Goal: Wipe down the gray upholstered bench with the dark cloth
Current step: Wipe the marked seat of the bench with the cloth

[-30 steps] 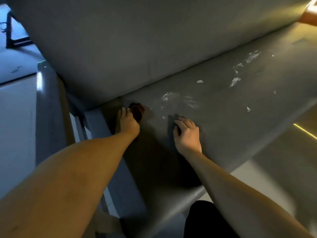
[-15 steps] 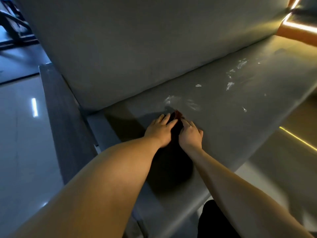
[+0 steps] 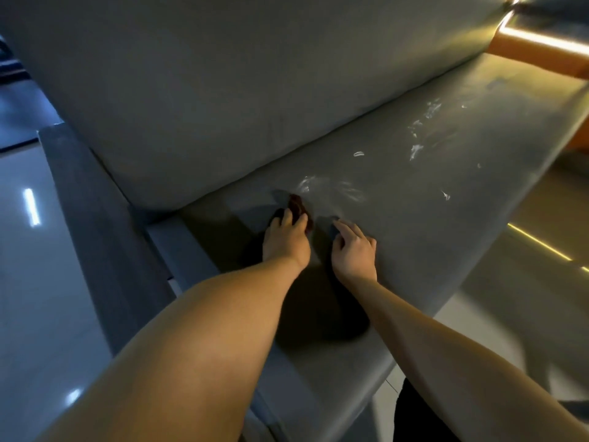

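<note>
Gray upholstered bench (image 3: pixel 430 237) | left hand (image 3: pixel 287 242) presses dark bunched cloth (image 3: pixel 297 205), fingers flat, likely to scrub white smears (image 3: pixel 331 189) at 1 o'clock | right hand (image 3: pixel 353 253), 3 o'clock, relaxed, empty, braces.

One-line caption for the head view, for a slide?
Left hand presses a dark reddish cloth on the gray upholstered bench seat, right hand resting beside it, white smears just ahead.
</note>
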Tool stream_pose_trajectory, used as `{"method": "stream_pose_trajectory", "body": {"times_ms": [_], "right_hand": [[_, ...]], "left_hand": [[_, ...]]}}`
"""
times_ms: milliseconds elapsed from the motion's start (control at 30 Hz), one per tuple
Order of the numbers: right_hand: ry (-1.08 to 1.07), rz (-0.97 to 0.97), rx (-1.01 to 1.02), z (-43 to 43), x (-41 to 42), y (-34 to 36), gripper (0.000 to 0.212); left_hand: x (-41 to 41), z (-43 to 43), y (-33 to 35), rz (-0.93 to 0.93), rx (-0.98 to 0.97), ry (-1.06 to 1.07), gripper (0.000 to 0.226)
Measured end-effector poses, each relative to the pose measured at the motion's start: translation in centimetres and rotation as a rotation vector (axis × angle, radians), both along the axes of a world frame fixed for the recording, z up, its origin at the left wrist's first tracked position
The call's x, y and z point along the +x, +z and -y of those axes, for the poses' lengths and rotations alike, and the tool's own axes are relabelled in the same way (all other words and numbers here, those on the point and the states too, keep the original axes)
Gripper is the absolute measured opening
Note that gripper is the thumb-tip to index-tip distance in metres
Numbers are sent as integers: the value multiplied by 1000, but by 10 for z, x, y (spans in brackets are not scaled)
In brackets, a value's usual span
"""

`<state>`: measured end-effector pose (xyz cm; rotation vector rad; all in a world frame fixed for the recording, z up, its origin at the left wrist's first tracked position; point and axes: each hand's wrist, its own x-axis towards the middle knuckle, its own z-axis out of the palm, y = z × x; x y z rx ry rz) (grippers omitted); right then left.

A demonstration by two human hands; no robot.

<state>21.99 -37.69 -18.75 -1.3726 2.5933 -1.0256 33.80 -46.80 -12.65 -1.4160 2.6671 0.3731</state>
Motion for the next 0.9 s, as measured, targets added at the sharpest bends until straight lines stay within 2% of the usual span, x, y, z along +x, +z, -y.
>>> {"method": "stream_pose_trajectory", "body": {"times_ms": [133, 267, 367, 433, 500, 567, 667, 767, 900], "right_hand": [[-29, 21, -31, 1, -1, -3, 40], [-24, 4, -49, 0, -1, -3, 41], [-2, -16, -44, -1, -4, -6, 40], [7, -8, -47, -2, -5, -8, 38], [11, -5, -73, -3, -5, -7, 37], [13, -5, -93, -4, -5, -6, 37], [27, 34, -104, -3, -5, -3, 39], [29, 101, -124, -2, -7, 3, 39], [54, 151, -65, -2, -11, 10, 42]], "left_hand": [[-15, -22, -9, -47, 27, -228, 61], [-6, -8, 1, 36, 42, -356, 64], [7, 8, 6, 160, -74, -210, 65], [15, 17, 8, 199, -56, -45, 72], [18, 22, 8, 179, -8, 64, 72], [17, 24, 5, 120, 1, 71, 65], [8, 8, 2, 58, -13, -101, 60], [-10, -21, 4, 4, 97, -327, 59], [-12, -22, 10, 39, 150, -349, 63]]}}
